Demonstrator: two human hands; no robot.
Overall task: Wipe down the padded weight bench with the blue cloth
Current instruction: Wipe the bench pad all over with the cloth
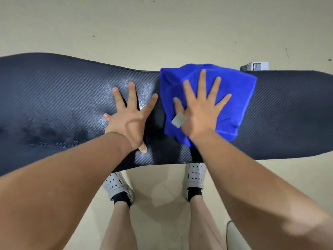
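I am wearing white perforated clogs (195,175), black ankle socks (122,199) and a grey bandage (178,120) on my right thumb; my arms are showing no sleeves.

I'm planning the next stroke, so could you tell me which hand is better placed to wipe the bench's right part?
Right. The right hand lies flat on the blue cloth; the left hand presses bare on the bench.

Beige floor (162,24), few dark specks; small white box (255,66) behind.
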